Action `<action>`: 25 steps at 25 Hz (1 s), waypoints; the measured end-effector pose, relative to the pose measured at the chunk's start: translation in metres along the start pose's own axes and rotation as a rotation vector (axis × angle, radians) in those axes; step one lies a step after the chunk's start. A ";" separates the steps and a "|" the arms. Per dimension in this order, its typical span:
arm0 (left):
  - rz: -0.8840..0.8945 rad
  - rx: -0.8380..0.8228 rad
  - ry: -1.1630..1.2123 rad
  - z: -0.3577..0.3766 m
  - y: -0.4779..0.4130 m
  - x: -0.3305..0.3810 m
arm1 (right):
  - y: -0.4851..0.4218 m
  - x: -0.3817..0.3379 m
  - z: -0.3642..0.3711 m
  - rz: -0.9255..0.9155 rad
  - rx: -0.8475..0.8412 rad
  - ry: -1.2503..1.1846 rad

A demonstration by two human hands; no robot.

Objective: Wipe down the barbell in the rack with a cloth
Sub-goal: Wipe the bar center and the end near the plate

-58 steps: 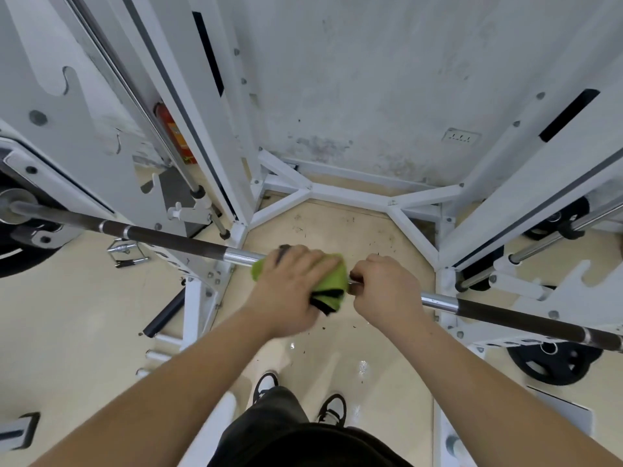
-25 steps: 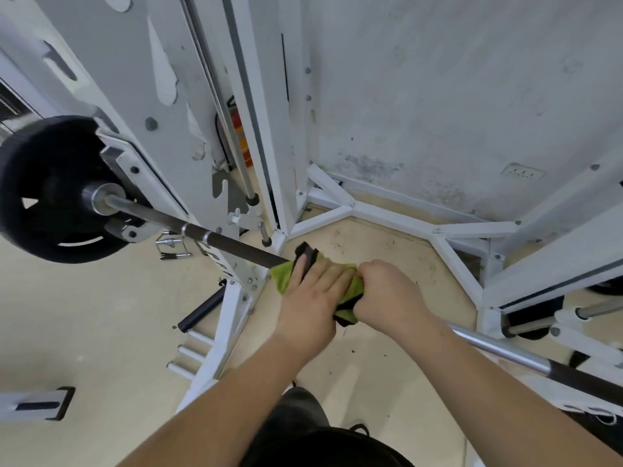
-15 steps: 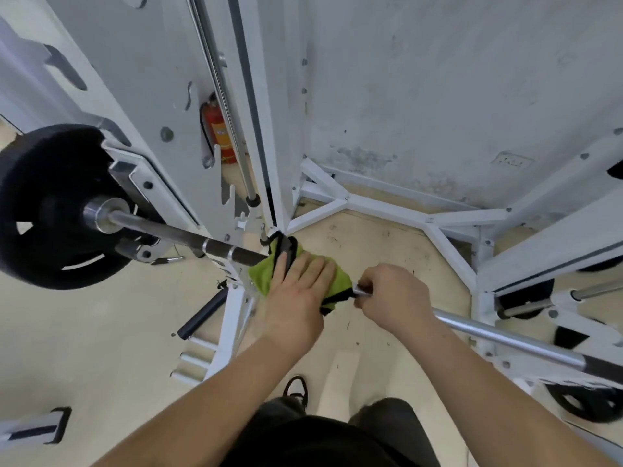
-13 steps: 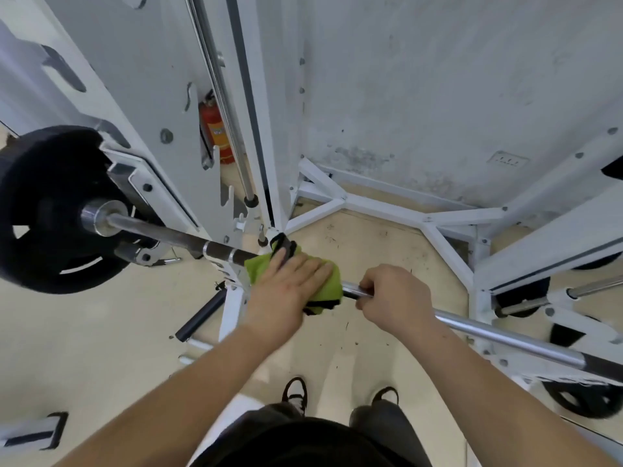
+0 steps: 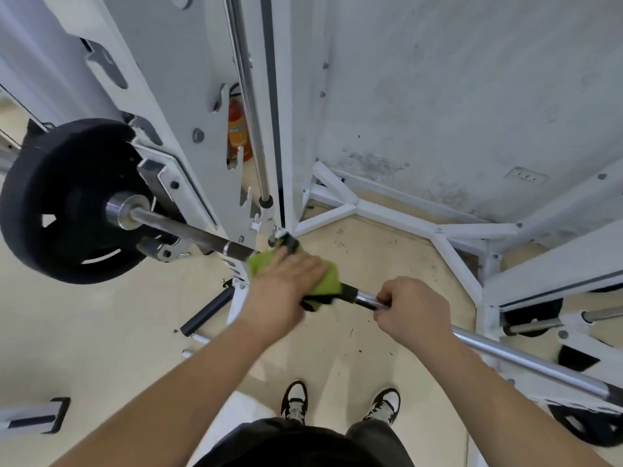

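The long steel barbell (image 5: 526,358) lies across the white metal rack (image 5: 209,106). The left hand (image 5: 281,291) clamps a lime-green cloth (image 5: 325,281) around it, near 1 black weight plate (image 5: 64,200). Just beside, the right hand (image 5: 413,311) grips bare bar.

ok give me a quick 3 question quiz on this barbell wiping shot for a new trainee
1. True or false: the right hand is holding the green cloth.
2. Multiple choice: what sits at the bar's end on the person's left? A) an orange cone B) a black weight plate C) a coiled rope
3. Fill in: the left hand presses the cloth around the ____.

Key
1. False. The right hand grips the bare barbell; the left hand has the cloth.
2. B, the black weight plate.
3. Barbell.
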State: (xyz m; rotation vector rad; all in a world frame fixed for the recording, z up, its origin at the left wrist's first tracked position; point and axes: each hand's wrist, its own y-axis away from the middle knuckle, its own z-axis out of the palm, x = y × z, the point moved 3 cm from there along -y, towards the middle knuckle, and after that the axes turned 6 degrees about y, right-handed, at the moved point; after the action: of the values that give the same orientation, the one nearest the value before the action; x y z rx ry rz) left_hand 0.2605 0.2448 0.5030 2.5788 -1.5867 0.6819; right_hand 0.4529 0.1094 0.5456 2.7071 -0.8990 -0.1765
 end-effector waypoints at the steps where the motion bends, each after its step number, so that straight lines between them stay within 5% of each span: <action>1: -0.094 0.054 -0.035 -0.009 0.006 -0.021 | 0.001 -0.001 0.001 -0.002 0.006 -0.002; 5: -0.322 0.144 0.015 0.006 0.010 0.012 | 0.000 -0.004 -0.002 0.022 -0.014 -0.010; 10: 0.018 0.013 0.042 0.000 0.004 0.014 | 0.000 -0.001 -0.004 0.059 -0.038 -0.037; 14: -0.303 0.046 -0.022 -0.007 0.002 0.011 | 0.002 0.002 -0.002 0.059 -0.026 -0.091; 19: 0.049 -0.126 0.089 0.018 -0.026 0.075 | 0.000 0.008 0.001 0.063 -0.013 -0.121; 25: -0.399 -0.408 -0.100 -0.008 -0.068 0.029 | 0.000 0.010 0.005 0.042 0.011 -0.167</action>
State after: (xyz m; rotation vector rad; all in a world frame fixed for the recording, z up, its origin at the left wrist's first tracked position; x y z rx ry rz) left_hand 0.3269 0.2546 0.5350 2.5216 -1.0372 0.1766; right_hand 0.4595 0.1025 0.5410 2.7117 -1.0047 -0.3944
